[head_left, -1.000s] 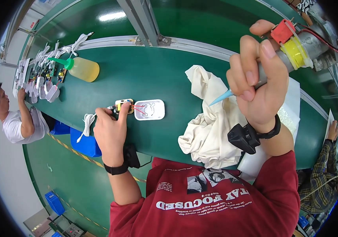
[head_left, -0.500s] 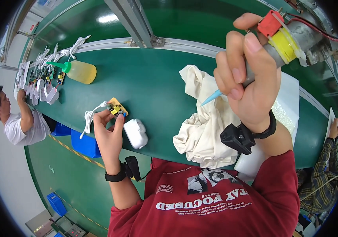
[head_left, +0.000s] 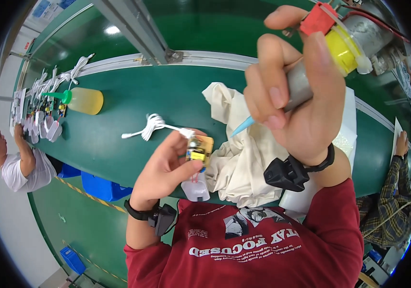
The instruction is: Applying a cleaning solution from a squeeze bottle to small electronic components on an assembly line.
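Note:
My left hand (head_left: 167, 165) grips a small circuit board (head_left: 207, 146) with a yellow component, the thumb pressed on its front. A bundled white cable (head_left: 153, 126) runs from the board over the table. Thin red wires join the board to a white plastic housing (head_left: 195, 190), hollow side showing, at the table's near edge. Raised at the right, my right hand (head_left: 306, 96) is wrapped round a grey cylindrical tool (head_left: 299, 85) with a red switch (head_left: 319, 19), yellow tape and a blue conical tip (head_left: 243, 126). That tip points down left, above a cream cloth (head_left: 236, 163).
A squeeze bottle (head_left: 85, 101) of yellow liquid with a green spout lies on the green table (head_left: 128, 96). Several boards, white housings (head_left: 52, 129) and cables stand far left. Blue bins (head_left: 102, 187) are below the edge. One person (head_left: 23, 163) works at left, another's plaid sleeve (head_left: 390, 192) shows right.
My left hand has moved right with the circuit board, drawing the cable along. The white housing has turned its hollow side into view. My right hand and the tool are slightly further left.

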A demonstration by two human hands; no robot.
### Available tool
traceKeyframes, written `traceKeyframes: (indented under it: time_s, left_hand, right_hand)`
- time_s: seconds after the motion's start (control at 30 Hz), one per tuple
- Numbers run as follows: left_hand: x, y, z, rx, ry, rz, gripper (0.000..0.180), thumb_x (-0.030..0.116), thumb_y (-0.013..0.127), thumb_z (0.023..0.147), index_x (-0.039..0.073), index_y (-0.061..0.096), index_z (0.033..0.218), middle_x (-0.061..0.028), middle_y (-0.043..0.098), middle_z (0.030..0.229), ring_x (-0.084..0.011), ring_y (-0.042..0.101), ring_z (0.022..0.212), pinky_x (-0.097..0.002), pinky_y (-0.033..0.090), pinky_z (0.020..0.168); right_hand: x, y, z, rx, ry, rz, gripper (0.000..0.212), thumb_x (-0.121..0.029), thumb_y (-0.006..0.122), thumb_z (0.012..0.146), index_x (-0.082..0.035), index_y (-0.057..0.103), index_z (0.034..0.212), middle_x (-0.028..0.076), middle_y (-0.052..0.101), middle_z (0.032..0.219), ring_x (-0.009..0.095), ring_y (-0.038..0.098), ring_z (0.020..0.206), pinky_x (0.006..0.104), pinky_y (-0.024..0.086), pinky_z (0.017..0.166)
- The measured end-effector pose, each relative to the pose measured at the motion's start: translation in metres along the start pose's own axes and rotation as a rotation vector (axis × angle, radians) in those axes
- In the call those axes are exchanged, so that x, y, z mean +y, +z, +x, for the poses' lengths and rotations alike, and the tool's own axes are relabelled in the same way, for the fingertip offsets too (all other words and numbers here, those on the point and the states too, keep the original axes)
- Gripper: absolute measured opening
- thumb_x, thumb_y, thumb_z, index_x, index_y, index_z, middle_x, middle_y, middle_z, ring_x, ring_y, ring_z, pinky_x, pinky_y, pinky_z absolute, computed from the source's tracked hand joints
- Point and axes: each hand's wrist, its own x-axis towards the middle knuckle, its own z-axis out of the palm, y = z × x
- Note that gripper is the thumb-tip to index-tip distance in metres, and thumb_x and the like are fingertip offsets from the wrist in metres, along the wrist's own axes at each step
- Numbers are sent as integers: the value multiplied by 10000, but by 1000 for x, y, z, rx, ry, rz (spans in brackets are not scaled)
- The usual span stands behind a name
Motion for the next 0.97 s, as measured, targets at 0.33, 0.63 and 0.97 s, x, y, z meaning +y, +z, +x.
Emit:
traceKeyframes:
  time_s: [0.33,0.63,0.97]
  left_hand:
    - [2,20,38,-253,-28,-38,500,-65,603,816,13,424,1276,-58,558,1144,-104,531,1018,-234,451,792]
    - [6,20,39,-248,32,-26,508,-67,623,801,13,442,1270,-51,560,1127,-107,534,1016,-243,446,824]
    - [9,20,41,-260,1,-21,509,-56,632,809,14,446,1278,-38,558,1119,-102,523,1012,-248,445,839]
  right_hand:
    - [8,-9,4,-82,64,144,267,-323,413,974,-110,376,1130,2,378,562,66,274,371,221,234,361]
    - [21,-4,7,-11,1,128,219,-297,459,956,-130,371,1066,11,383,545,59,275,376,218,240,364]
    - [35,-16,13,-166,-190,93,199,-267,500,936,-142,369,1018,19,397,528,58,281,366,221,250,348]
